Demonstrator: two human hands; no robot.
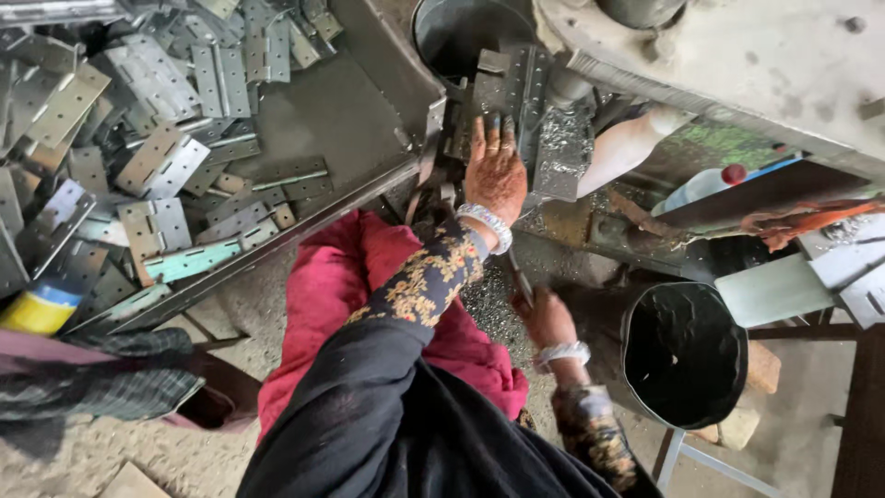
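My left hand point(496, 171) lies flat, fingers spread, on a grey metal hinge plate point(516, 88) that sits on the bed of a machine point(737, 65). It presses on the plate rather than gripping it. My right hand point(548, 318) is lower and nearer to me, closed around a thin metal bar point(519, 277) that sticks up toward the machine. Both wrists wear white bangles, and both sleeves are dark with a floral pattern.
A large metal tray point(350, 120) at the left holds a heap of several flat hinges point(157, 157). A black bucket point(682, 355) stands at the right and another bucket point(461, 32) at the top. Metal shavings point(562, 148), a red-capped bottle point(701, 184), red cloth point(369, 277).
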